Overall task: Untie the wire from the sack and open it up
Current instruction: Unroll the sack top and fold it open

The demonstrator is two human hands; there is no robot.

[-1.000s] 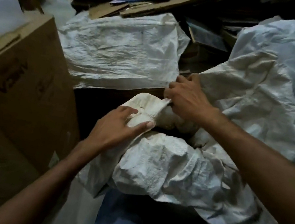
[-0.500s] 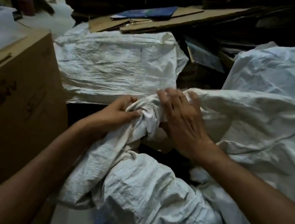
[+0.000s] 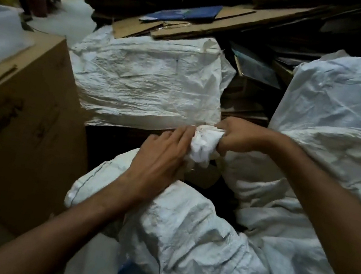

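A white woven sack (image 3: pixel 200 240) lies across the lower middle, its top bunched into a tight neck (image 3: pixel 204 145). My right hand (image 3: pixel 239 138) is closed around the neck from the right. My left hand (image 3: pixel 161 157) presses against the neck from the left, its fingertips on the bunched fabric. A thin reddish strand shows at the neck's top edge; I cannot make out the wire clearly.
A large cardboard box (image 3: pixel 17 123) stands at the left. Another white sack (image 3: pixel 149 86) lies behind the hands, and a third (image 3: pixel 344 121) fills the right. Flattened cardboard sheets (image 3: pixel 193 26) and a blue sheet pile at the back.
Both hands have shifted from spreading over the loose sack top to gripping its gathered neck. The neck is now bunched tighter and held higher. The camera view has tilted up.
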